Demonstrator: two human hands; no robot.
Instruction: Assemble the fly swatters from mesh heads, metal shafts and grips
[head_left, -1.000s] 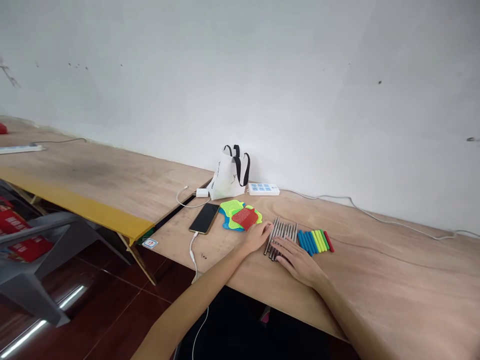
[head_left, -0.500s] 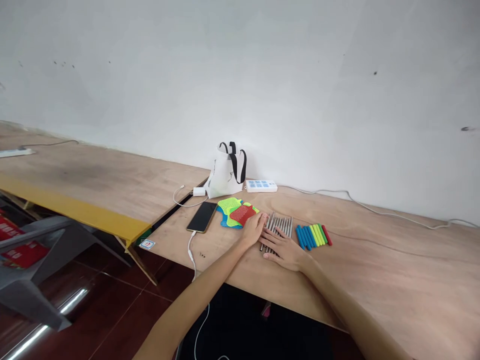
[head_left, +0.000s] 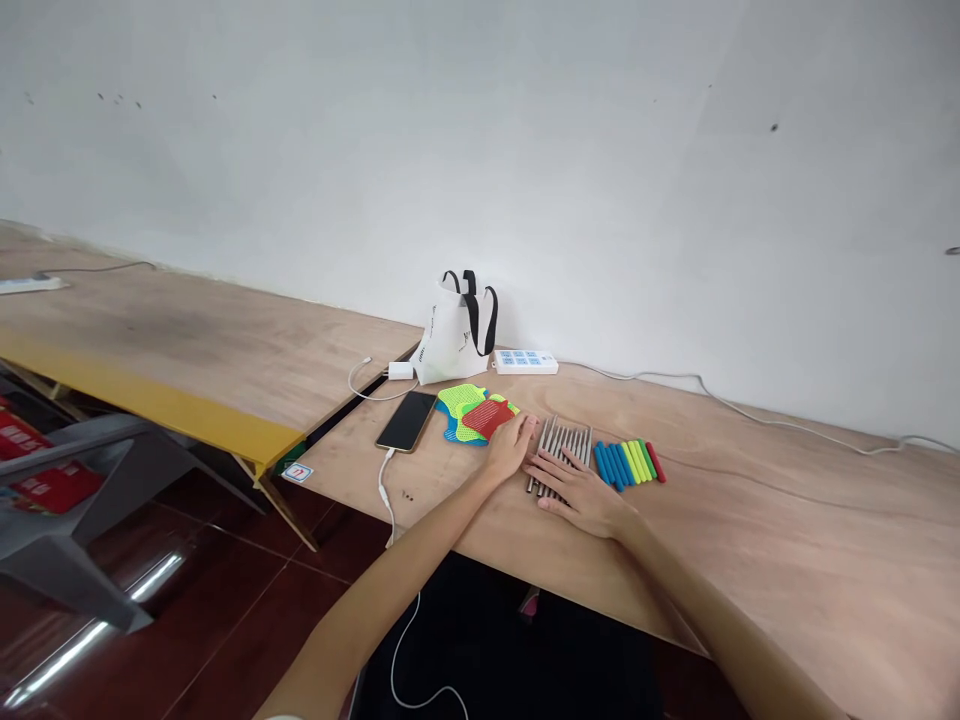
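Far left, grey chair (head_left: pixel 82 510) below a yellow-edged table (head_left: pixel 172 415); then, on the near wooden table (head_left: pixel 750 560), a dark-screened phone (head_left: pixel 407 421) with a white cable plugged into its near end. Behind it, a white bag (head_left: pixel 450 345) with black handles stands against the wall. Next, overlapping mesh pieces (head_left: pixel 463 400), blue and yellow-green, a red one uppermost. Left hand (head_left: pixel 511 450) rests palm down just right of these, fingers together and fairly straight; its underside is hidden, so cannot tell whether it grips anything or whether it touches the red mesh. Power strip (head_left: pixel 526 361) farther back, by the wall. Metal rods (head_left: pixel 566 440) lie side by side just right of the left fingertips, long axes running away from the person, far ends slanting slightly right. Right hand (head_left: pixel 581 495) is the nearer: laid flat across the near half of the row, fingers spread and pointing left, so crossing the rods rather than following them; not closed round any. Their far ends project beyond its fingers. Last, a separate row of coloured sticks (head_left: pixel 628 464), blue through yellow-green and green to red, just right of the rods, far ends slanting left.
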